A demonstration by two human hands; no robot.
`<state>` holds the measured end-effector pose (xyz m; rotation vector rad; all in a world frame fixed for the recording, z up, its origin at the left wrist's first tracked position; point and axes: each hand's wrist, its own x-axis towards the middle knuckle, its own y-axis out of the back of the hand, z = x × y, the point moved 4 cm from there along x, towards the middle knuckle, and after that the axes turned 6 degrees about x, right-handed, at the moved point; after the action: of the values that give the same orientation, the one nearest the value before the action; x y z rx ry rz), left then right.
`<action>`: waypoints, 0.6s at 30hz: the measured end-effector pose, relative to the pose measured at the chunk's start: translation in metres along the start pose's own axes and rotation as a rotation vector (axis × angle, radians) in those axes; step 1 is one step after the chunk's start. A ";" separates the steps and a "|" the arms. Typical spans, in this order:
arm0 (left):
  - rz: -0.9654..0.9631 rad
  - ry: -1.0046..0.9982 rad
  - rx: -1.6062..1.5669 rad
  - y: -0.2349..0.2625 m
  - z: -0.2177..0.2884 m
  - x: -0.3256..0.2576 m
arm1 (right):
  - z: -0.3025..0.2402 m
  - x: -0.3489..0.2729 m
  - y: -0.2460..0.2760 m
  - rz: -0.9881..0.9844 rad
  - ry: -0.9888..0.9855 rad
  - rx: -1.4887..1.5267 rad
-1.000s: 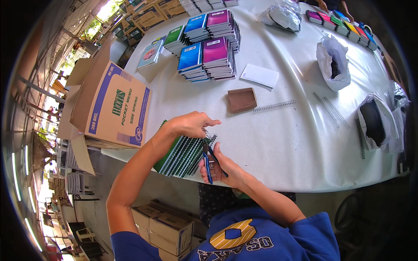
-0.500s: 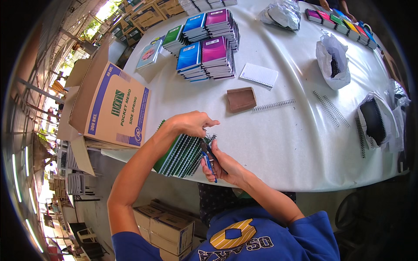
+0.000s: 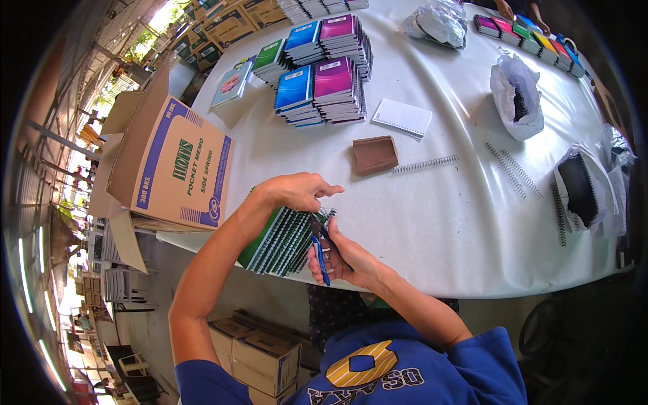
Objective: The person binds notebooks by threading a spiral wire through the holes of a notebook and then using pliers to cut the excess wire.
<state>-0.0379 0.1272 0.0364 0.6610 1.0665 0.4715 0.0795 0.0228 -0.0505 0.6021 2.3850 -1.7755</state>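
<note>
The notebooks (image 3: 280,237) are small and bound with wire spirals. They are packed together in one stack, green covers at the 9 o'clock side and the spiral edges turned toward 3 o'clock. The stack leans and sits at the near edge of the white table, partly past it. The left hand (image 3: 297,191) lies on top of the stack at 12 o'clock, fingers curled over the spirals. The pliers (image 3: 320,244) have blue handles and a dark tip. They stand almost upright, just at 3 o'clock of the stack, tip touching the spirals. The right hand (image 3: 344,260) grips them.
</note>
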 end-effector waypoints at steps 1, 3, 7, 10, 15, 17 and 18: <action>0.001 -0.018 0.003 0.000 0.000 0.000 | 0.000 0.000 0.000 0.000 0.000 -0.001; 0.003 -0.024 -0.003 -0.001 -0.003 0.000 | 0.001 0.000 0.000 -0.024 0.013 0.006; -0.040 -0.006 0.006 -0.001 0.000 0.003 | -0.002 0.005 0.005 0.014 0.028 -0.020; -0.029 -0.033 0.061 -0.004 0.002 0.007 | 0.001 0.009 0.014 -0.197 -0.041 0.110; -0.032 -0.004 0.050 -0.012 -0.005 0.009 | 0.012 0.000 0.009 0.040 -0.009 -0.008; -0.018 -0.031 0.041 -0.011 -0.003 0.010 | 0.010 -0.005 0.002 0.061 -0.006 -0.016; -0.030 -0.021 0.029 -0.011 -0.004 0.011 | 0.009 -0.006 0.001 0.080 -0.005 -0.026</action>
<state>-0.0365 0.1269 0.0206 0.6736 1.0642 0.4231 0.0844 0.0128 -0.0521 0.6782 2.3418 -1.7097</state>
